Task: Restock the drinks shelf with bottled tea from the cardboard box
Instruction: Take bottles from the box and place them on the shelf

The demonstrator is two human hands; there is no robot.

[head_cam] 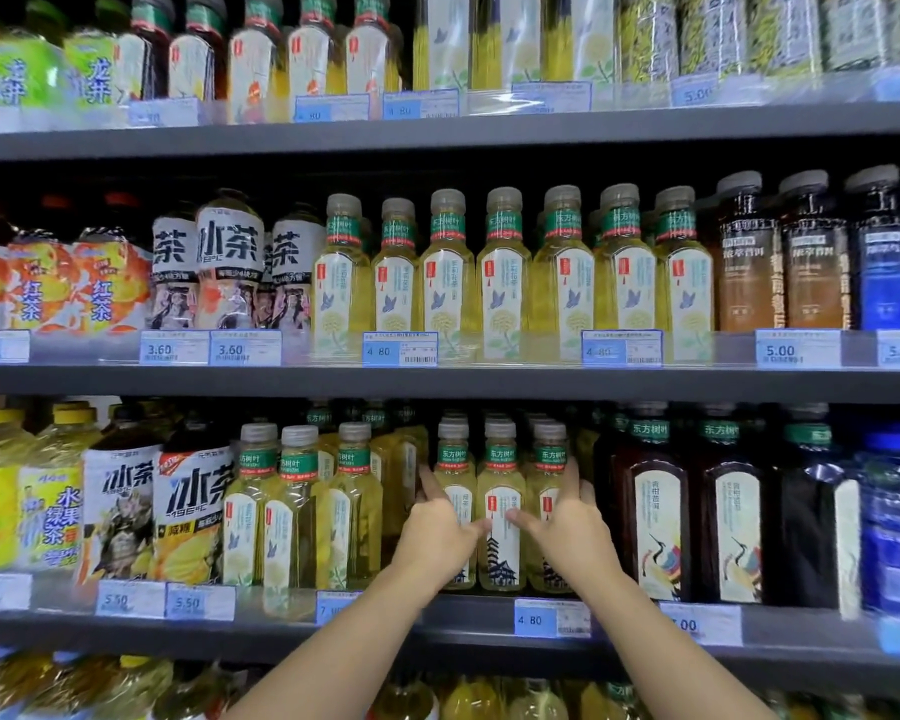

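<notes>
Head view: four shelf levels in frame, all stocked with bottled drinks. Task thing: three pale tea bottles [501, 543] with pagoda labels, upright side by side at the front of the third shelf [468, 623], more caps in rows behind them. Left hand [435, 535] lies flat against the left bottle of the three, index finger straight up its side, thumb out toward the middle bottle. Right hand [572, 535] mirrors it on the right bottle, fingers straight and spread, thumb touching the middle label. Neither hand curls round a bottle. One blue 4.80 price tag [552, 619] just below the right hand. Left of the hands: three bigger butterfly-label bottles [297, 511]. Right: two dark crane-label bottles [655, 511]. Shelf above: seven front yellow butterfly bottles [505, 283].
</notes>
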